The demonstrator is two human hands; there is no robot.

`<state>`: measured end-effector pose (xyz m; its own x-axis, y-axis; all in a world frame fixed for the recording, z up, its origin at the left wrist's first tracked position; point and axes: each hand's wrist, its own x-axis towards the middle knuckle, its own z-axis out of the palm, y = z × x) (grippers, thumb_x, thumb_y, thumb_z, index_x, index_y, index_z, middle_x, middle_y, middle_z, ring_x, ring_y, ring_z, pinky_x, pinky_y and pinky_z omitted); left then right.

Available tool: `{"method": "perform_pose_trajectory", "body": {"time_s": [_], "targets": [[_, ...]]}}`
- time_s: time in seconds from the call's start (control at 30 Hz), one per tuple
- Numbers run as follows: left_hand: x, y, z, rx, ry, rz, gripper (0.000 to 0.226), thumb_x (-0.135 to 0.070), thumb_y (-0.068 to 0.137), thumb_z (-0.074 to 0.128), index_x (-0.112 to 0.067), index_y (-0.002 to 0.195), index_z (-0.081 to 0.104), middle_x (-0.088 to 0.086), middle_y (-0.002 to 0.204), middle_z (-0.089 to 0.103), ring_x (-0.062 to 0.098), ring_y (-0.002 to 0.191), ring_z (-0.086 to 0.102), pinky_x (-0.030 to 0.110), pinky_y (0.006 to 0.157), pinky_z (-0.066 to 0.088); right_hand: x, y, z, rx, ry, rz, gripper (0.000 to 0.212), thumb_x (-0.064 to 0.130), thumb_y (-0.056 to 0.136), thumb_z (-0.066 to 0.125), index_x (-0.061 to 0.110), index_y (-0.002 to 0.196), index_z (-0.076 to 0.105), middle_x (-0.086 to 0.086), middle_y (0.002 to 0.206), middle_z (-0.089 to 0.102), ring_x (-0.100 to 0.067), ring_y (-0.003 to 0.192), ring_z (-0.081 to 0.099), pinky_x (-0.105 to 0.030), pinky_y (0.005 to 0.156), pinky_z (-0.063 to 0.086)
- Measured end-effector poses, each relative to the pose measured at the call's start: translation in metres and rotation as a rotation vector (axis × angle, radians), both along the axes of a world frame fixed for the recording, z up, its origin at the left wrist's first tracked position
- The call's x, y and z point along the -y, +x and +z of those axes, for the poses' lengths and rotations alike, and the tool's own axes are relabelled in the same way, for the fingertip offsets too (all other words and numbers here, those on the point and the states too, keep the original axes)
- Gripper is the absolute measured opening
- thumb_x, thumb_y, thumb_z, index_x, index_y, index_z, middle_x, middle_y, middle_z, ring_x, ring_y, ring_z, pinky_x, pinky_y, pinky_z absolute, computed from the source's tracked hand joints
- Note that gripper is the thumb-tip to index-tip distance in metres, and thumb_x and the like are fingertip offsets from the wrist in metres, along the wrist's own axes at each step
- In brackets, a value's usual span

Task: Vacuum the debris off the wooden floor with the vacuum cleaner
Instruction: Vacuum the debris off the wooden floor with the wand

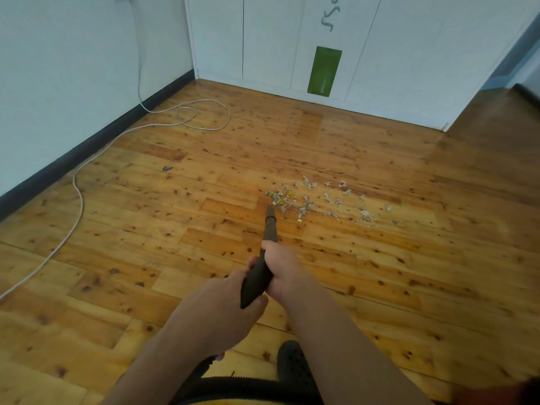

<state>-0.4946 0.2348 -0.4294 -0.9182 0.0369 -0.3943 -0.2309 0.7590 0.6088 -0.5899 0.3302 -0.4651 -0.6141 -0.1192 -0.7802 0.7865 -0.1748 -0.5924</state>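
Yellow-brown boards with lots of little dark knots make up the wooden floor [146, 229]. A pale wall [58, 68] with a dark strip along its bottom runs down the left side. White cupboard doors [263, 39] stand at the far end, and one has a green panel [324, 71] low down. A white cord [79, 197] hangs down the wall, makes a loop on the floor and trails toward the bottom left.

Both hands hold the dark tube [258, 276] of the vacuum cleaner. The left hand [222, 305] is wrapped round the thick back end. The right hand [282, 268] is just ahead of it, with its fingers curled tight round the tube.

The tube points away from the person and down. Its thin tip [270, 211] sits at the near left edge of the debris [321, 200]. The debris is a spread of small grey-white scraps with a few yellow bits. It lies on the floor ahead of the hands, and most of it is to the right of the tip.

At the bottom, a black ribbed hose [248, 385] curves across with a bit of yellow just below it. A black shoe [295, 366] with holes stands on the floor beside the right arm.
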Motion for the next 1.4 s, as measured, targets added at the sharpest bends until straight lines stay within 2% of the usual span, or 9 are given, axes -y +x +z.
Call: {"method": "perform_pose_trajectory", "body": {"time_s": [0.17, 0.27, 0.43, 0.53, 0.6, 0.77, 0.97, 1.2, 1.4], "targets": [[-0.007, -0.001, 0.004, -0.003, 0.015, -0.045, 0.016, -0.044, 0.097, 0.050, -0.030, 0.094, 0.045, -0.002, 0.070, 0.061, 0.002, 0.035, 0.053, 0.012, 0.038, 0.039, -0.009, 0.000, -0.002, 0.005, 0.001, -0.051, 0.013, 0.018, 0.101, 0.046, 0.008, 0.110, 0.043, -0.015, 0.091, 0.051, -0.020, 0.062, 0.052, -0.025, 0.040, 0.048], [-0.011, 0.000, 0.007, 0.019, 0.038, -0.060, 0.025, -0.044, 0.097, 0.050, -0.024, 0.110, 0.045, -0.001, 0.072, 0.061, 0.005, 0.035, 0.055, 0.015, 0.039, 0.042, -0.014, 0.002, -0.002, 0.012, -0.001, -0.077, 0.017, 0.016, 0.101, 0.046, 0.008, 0.115, 0.045, -0.014, 0.088, 0.050, -0.021, 0.061, 0.052, -0.026, 0.042, 0.049], [-0.018, 0.000, 0.008, 0.036, 0.011, -0.093, 0.023, -0.046, 0.096, 0.050, -0.026, 0.105, 0.046, -0.001, 0.076, 0.061, 0.004, 0.036, 0.055, 0.015, 0.039, 0.042, -0.026, 0.006, -0.002, 0.021, 0.014, -0.114, 0.009, 0.016, 0.100, 0.047, 0.011, 0.094, 0.045, -0.013, 0.079, 0.052, -0.021, 0.058, 0.053, -0.029, 0.045, 0.050], [-0.024, -0.002, 0.008, 0.036, 0.009, -0.123, 0.021, -0.045, 0.096, 0.050, -0.026, 0.104, 0.046, -0.001, 0.076, 0.062, 0.004, 0.036, 0.055, 0.017, 0.040, 0.044, -0.033, 0.005, -0.002, 0.016, 0.043, -0.125, 0.009, 0.015, 0.100, 0.046, 0.012, 0.092, 0.044, -0.013, 0.080, 0.051, -0.021, 0.060, 0.052, -0.030, 0.046, 0.049], [-0.027, -0.003, 0.008, 0.036, -0.006, -0.140, 0.025, -0.045, 0.097, 0.049, -0.025, 0.110, 0.046, -0.001, 0.077, 0.062, 0.005, 0.037, 0.056, 0.018, 0.041, 0.046, -0.037, 0.006, -0.001, 0.012, 0.048, -0.140, 0.004, 0.015, 0.101, 0.046, 0.012, 0.100, 0.045, -0.013, 0.082, 0.051, -0.022, 0.061, 0.052, -0.030, 0.045, 0.048], [-0.029, -0.003, 0.009, 0.041, -0.012, -0.165, 0.042, -0.046, 0.097, 0.048, -0.021, 0.130, 0.041, 0.001, 0.082, 0.061, 0.007, 0.043, 0.058, 0.020, 0.044, 0.050, -0.042, 0.009, 0.003, 0.012, 0.029, -0.163, 0.018, 0.015, 0.101, 0.045, 0.011, 0.119, 0.043, -0.012, 0.082, 0.050, -0.021, 0.062, 0.051, -0.029, 0.044, 0.048], [-0.032, -0.003, 0.008, 0.041, -0.005, -0.149, 0.030, -0.047, 0.096, 0.049, -0.022, 0.112, 0.043, 0.001, 0.078, 0.062, 0.007, 0.039, 0.057, 0.017, 0.040, 0.046, -0.046, 0.010, 0.003, 0.008, 0.044, -0.164, 0.005, 0.015, 0.101, 0.045, 0.012, 0.097, 0.045, -0.013, 0.084, 0.050, -0.021, 0.063, 0.052, -0.028, 0.043, 0.048], [-0.038, -0.002, 0.010, 0.027, 0.014, -0.184, 0.023, -0.047, 0.095, 0.049, -0.025, 0.103, 0.045, 0.000, 0.075, 0.063, 0.007, 0.038, 0.058, 0.020, 0.041, 0.051, -0.056, 0.015, 0.006, 0.000, 0.049, -0.191, 0.020, 0.015, 0.100, 0.047, 0.010, 0.120, 0.042, -0.015, 0.088, 0.052, -0.021, 0.061, 0.054, -0.027, 0.042, 0.050], [-0.040, 0.001, 0.015, -0.043, 0.021, -0.209, 0.016, -0.046, 0.096, 0.048, -0.032, 0.094, 0.040, -0.004, 0.071, 0.060, 0.003, 0.035, 0.054, 0.015, 0.039, 0.043, -0.059, 0.018, 0.009, -0.014, 0.032, -0.234, 0.018, 0.015, 0.100, 0.047, 0.012, 0.116, 0.041, -0.015, 0.088, 0.051, -0.020, 0.061, 0.053, -0.026, 0.040, 0.049]]}}
